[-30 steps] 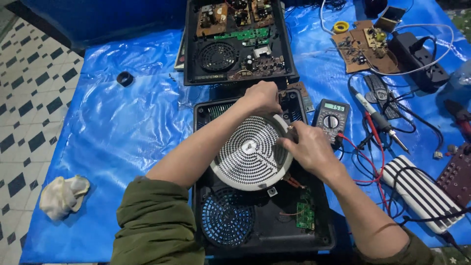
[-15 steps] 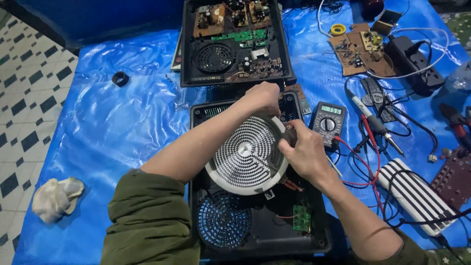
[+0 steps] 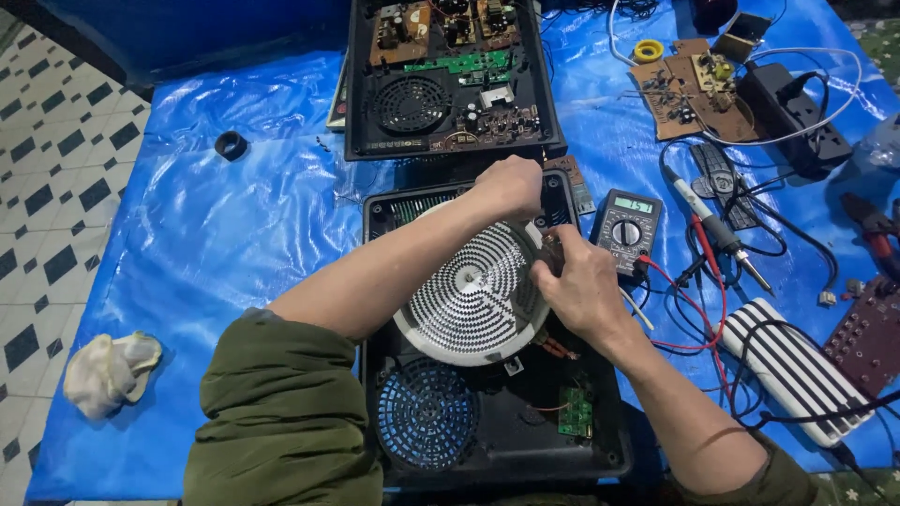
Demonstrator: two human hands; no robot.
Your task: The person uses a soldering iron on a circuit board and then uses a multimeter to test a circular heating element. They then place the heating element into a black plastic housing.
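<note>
Only screen I can spot is on the multimeter (image 3: pixel 625 229), sitting on the blue tarp (image 3: pixel 234 244) just right of the open cooker base: a small pale green rectangle up top with dark digits. No packages or signs, far as I can tell.

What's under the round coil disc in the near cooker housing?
Below the coil disc, the black housing shows a blue fan grille, a small green board and orange wires. Everything directly beneath the disc is hidden.

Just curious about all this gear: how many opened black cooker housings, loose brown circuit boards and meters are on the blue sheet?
Opened black plastic cooker housings: 2
Loose brown circuit boards: 1
Grey digital multimeter: 1
Total: 4
</note>
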